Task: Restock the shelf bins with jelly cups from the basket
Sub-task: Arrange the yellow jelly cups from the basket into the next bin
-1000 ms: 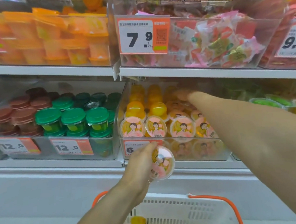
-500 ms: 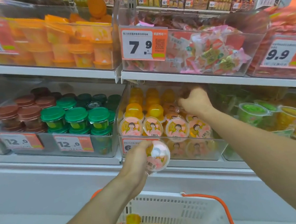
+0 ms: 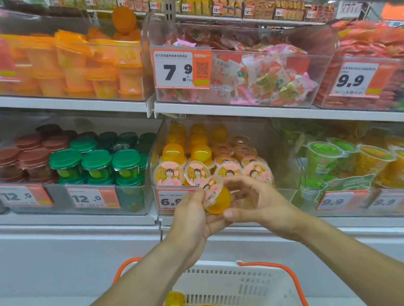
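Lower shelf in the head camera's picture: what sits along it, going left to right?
Brown-lidded cups → green-lidded cups → orange jelly cups bin, with a jelly cup held in front → green and yellow tall cups.

White shelf (image 3: 279, 113) carries clear bins (image 3: 322, 75); basket (image 3: 247, 287) below.
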